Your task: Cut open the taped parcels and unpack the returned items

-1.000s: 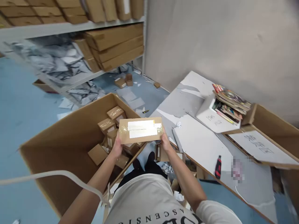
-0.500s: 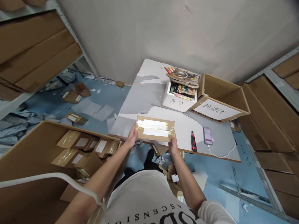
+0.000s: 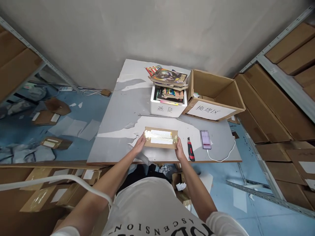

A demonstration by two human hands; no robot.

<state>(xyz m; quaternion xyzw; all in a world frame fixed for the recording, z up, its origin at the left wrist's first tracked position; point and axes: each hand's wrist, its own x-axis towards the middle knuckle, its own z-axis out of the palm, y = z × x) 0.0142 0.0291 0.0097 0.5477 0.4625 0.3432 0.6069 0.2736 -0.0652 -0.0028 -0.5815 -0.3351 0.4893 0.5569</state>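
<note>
Between both palms I hold a small flat cardboard box [image 3: 161, 146], sealed with shiny clear tape over a white label. My left hand [image 3: 140, 143] grips its left end, and my right hand [image 3: 179, 149] grips its right end. The box is over the front part of the table [image 3: 113, 147]; whether it touches the top I cannot tell. To the right of my right hand lies a red and black utility knife [image 3: 190, 149]. Farther right, a phone [image 3: 205, 139] is plugged into a white cable.
Behind the box stand a white foam bin [image 3: 168, 109] of comics and an open carton [image 3: 216, 109] with a handwritten sign. A large carton [image 3: 14, 196] of taped parcels is at lower left. Shelves of boxes [image 3: 273, 105] flank the right; paper [image 3: 73, 127] litters the floor.
My view has turned rightward and squared up to the table. The box, held in both hands throughout, has come from the table's front edge to farther over its top.
</note>
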